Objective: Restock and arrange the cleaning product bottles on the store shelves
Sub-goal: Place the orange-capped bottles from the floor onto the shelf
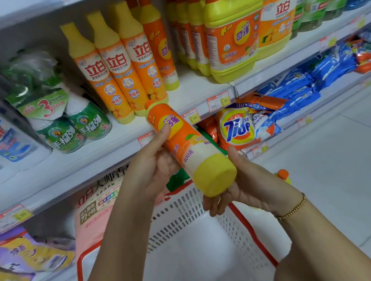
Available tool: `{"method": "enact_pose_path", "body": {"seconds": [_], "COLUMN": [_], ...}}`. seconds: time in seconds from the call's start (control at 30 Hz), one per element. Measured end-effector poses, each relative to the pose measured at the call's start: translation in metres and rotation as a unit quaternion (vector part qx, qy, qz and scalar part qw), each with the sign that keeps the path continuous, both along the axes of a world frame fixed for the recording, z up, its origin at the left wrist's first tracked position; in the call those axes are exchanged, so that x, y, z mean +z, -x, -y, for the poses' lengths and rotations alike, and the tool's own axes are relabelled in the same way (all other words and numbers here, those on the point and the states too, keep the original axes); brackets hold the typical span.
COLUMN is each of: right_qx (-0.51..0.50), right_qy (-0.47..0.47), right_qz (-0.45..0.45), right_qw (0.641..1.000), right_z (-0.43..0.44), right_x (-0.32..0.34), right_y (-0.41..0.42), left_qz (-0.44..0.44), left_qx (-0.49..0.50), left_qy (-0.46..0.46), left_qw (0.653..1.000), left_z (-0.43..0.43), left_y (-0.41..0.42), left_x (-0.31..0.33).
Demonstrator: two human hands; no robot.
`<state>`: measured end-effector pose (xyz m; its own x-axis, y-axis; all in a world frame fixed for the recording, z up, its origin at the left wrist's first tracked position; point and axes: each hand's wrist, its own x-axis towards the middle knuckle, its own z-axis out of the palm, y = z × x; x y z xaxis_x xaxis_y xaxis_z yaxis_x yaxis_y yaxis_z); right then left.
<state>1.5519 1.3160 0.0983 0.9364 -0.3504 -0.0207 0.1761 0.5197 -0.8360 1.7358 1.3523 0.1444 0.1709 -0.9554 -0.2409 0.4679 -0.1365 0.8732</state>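
Observation:
An orange and yellow dish soap bottle (187,146) lies tilted in the air before the shelf, cap toward the shelf, yellow base toward me. My left hand (157,159) grips its middle, thumb on the label. My right hand (242,180) cups the base from the right, fingers curled under it. On the white shelf (199,92) stand three tall yellow-topped bottles (121,72), a matching orange bottle (160,49) behind them, and big yellow jugs (230,34) to the right.
A white basket with red trim (206,236) sits below my hands; an orange-capped bottle (282,176) shows beside its right rim. Green spray bottles (72,124) stand at shelf left. Detergent bags, including a Tide bag (237,129), fill the lower shelf. Tiled floor lies to the right.

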Motion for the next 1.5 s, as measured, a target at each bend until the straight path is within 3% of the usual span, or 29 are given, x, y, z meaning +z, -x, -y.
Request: {"method": "enact_pose_path", "body": {"seconds": [0.13,0.27,0.4,0.47,0.53,0.67,0.77,0.87,0.93,1.1,1.27,1.5], "right_qx": [-0.112,-0.308,-0.394,-0.399,-0.410,-0.451,-0.503,-0.558,-0.578,-0.547,-0.494,-0.476], "right_qy": [0.054,0.209,0.367,0.426,0.485,0.508,0.458,0.386,0.347,0.305,0.252,0.221], "right_qz": [-0.150,-0.295,-0.282,-0.267,-0.285,-0.352,-0.387,-0.432,-0.464,-0.535,-0.551,-0.555], "right_qw": [0.981,0.880,0.794,0.767,0.718,0.644,0.622,0.593,0.574,0.568,0.623,0.646], "right_z": [0.003,0.022,0.036,0.037,0.035,0.038,0.042,0.042,0.042,0.044,0.042,0.029], "right_x": [0.016,0.027,0.043,0.046,0.047,0.034,0.006,-0.039,-0.070,-0.128,-0.181,-0.219], "right_y": [0.019,0.039,0.051,0.057,0.067,0.099,0.126,0.156,0.172,0.194,0.195,0.173], "left_qz": [0.000,0.133,0.290,0.318,0.319,0.345,0.461,0.631,0.671,0.672,0.680,0.679], "left_qx": [-0.026,-0.075,-0.086,-0.096,-0.090,-0.130,-0.203,-0.266,-0.304,-0.362,-0.348,-0.345], "left_qy": [-0.027,-0.036,0.061,0.112,0.139,0.178,0.162,0.083,0.036,0.026,0.049,0.071], "left_qw": [0.999,0.988,0.951,0.937,0.933,0.912,0.849,0.724,0.676,0.646,0.644,0.644], "left_z": [0.007,0.011,0.018,0.022,0.028,0.048,0.067,0.080,0.084,0.084,0.083,0.077], "left_y": [0.008,0.026,0.060,0.080,0.096,0.127,0.141,0.142,0.140,0.145,0.148,0.143], "left_x": [-0.004,-0.010,-0.021,-0.032,-0.045,-0.075,-0.109,-0.150,-0.171,-0.196,-0.208,-0.214]}}
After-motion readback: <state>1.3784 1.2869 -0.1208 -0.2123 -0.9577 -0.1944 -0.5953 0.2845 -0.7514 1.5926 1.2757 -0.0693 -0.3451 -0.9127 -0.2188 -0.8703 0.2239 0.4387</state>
